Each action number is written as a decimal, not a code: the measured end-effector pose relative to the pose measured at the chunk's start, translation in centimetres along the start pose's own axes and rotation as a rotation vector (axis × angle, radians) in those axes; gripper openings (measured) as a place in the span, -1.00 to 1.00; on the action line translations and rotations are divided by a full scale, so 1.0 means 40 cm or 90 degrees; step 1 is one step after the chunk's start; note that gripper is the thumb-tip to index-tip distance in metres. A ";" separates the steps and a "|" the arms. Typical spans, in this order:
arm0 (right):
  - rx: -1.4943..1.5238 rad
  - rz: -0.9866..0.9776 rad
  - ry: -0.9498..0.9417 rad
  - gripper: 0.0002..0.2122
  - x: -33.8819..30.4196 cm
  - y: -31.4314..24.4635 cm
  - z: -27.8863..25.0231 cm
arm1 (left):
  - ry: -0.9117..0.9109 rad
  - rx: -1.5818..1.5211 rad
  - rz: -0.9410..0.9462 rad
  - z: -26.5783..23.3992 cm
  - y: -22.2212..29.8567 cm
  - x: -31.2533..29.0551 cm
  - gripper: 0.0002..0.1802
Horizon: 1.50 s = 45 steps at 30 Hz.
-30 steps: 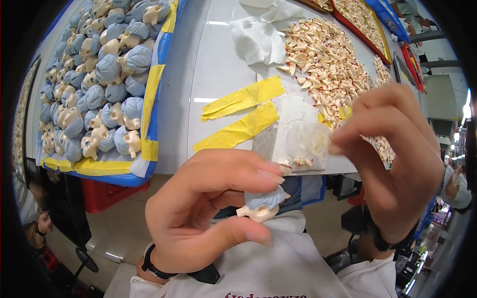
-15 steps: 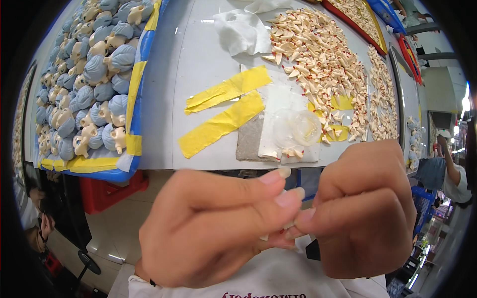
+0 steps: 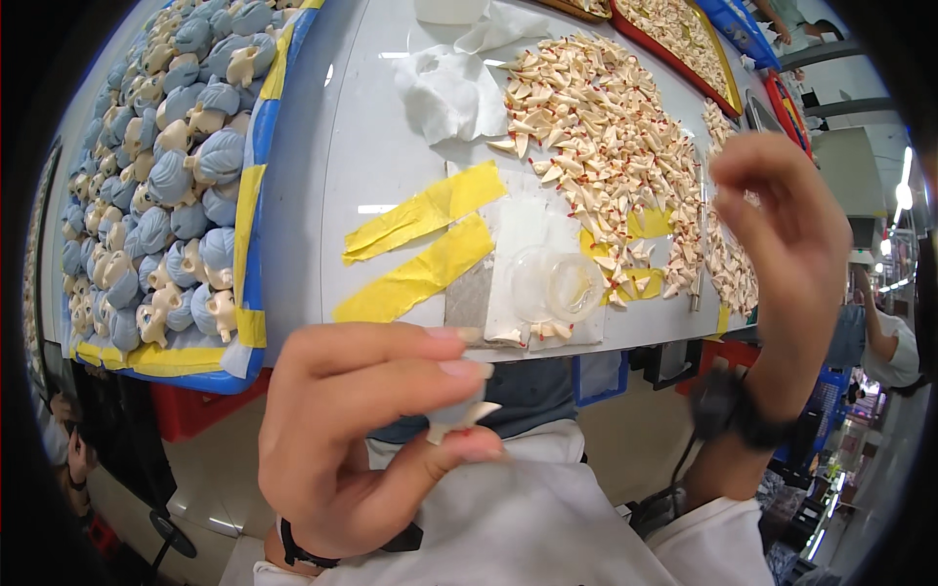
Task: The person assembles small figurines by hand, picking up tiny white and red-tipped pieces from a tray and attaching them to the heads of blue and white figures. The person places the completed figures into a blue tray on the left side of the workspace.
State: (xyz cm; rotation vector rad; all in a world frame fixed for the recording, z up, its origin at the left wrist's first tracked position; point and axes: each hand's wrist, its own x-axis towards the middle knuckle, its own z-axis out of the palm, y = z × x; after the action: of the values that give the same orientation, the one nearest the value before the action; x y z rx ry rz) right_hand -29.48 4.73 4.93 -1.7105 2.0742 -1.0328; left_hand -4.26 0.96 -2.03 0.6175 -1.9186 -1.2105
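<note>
Near the front edge of the table, my left hand (image 3: 362, 420) pinches a small blue-haired doll head (image 3: 455, 415) between thumb and fingers. Most of the head is hidden by the fingers; a pointed cream piece with a red end sticks out at its right. My right hand (image 3: 782, 220) is raised at the right, close to the pile's right side, with bent fingers apart and nothing visible in them. A heap of small pointed cream pieces with red ends (image 3: 606, 146) covers the table left of it. A clear round plastic dish (image 3: 572, 288) sits on a white cloth pad (image 3: 518, 230).
At the left stands a blue tray (image 3: 256, 195) edged with yellow tape and full of blue-haired doll heads (image 3: 171, 176). Two yellow tape strips (image 3: 420, 210) and a crumpled white cloth (image 3: 449, 93) lie mid-table. A red-rimmed tray (image 3: 674, 59) of cream pieces stands far right. Other people are visible at both sides.
My hands have come apart from each other. The right hand has moved up and right to beside the heap; the left hand has stayed low with the doll head, now more visible.
</note>
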 end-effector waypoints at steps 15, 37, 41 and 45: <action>-0.162 -0.025 -0.114 -0.90 0.075 0.114 0.002 | -0.035 -0.006 0.013 0.001 -0.013 0.017 -0.57; -0.174 -0.087 -0.074 -0.85 0.039 0.097 -0.012 | 0.033 -0.018 0.016 0.007 0.006 0.004 -0.60; -0.180 -0.069 -0.102 -0.86 0.049 0.099 0.002 | -0.013 -0.021 0.011 -0.001 0.007 -0.001 -0.63; -0.188 -0.016 -0.128 -0.91 0.055 0.099 0.002 | -0.027 -0.008 0.024 -0.001 0.004 0.004 -0.63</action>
State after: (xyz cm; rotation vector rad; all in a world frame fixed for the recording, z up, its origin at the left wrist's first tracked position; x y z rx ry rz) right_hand -32.98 2.85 2.76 -1.8913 2.1597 -0.5530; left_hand -4.35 0.89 -1.82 0.5507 -1.9471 -1.2199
